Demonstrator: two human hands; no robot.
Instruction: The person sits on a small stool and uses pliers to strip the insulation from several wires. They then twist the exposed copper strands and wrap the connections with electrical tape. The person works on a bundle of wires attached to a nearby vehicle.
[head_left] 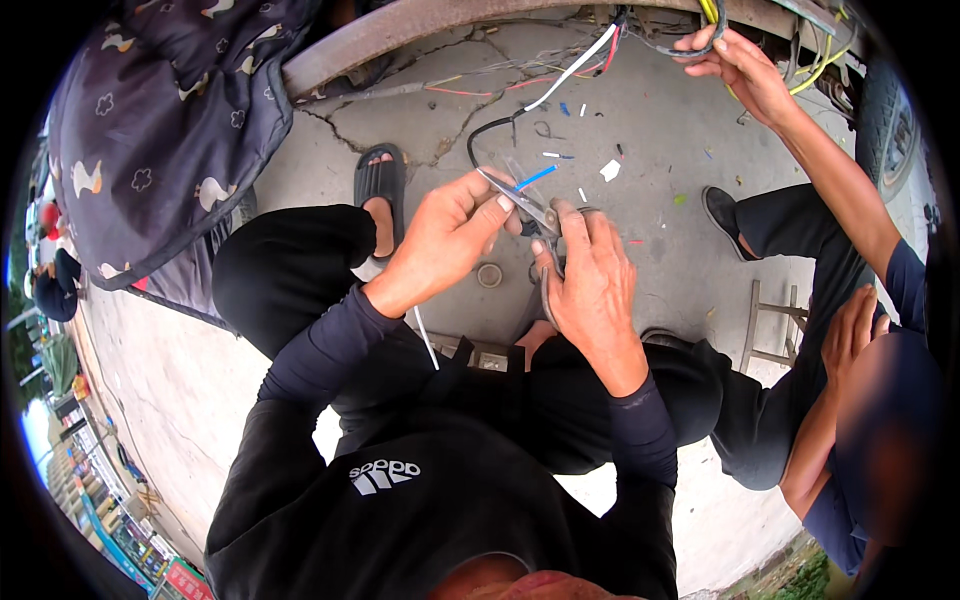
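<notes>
My left hand point(440, 235) pinches the end of a thin cable, with blue point(537, 177) and clear pieces sticking up beside its fingertips. My right hand point(590, 280) is closed round metal scissors point(532, 206), whose blades lie along my left thumb and fingertips. A black cable point(480, 132), joined to a white length point(565, 75), runs down from the metal frame to my hands. A white strand point(425, 335) hangs below my left hand. The exact point where blade and cable meet is too small to tell.
A rusty metal frame point(390, 30) crosses the top, a patterned dark cover point(170, 120) at left. A co-worker's hand point(745, 75) grips cables at upper right; their other hand point(850, 340) is lower. A stool point(770, 310), a tyre point(885, 130) and scraps point(610, 170) on cracked concrete.
</notes>
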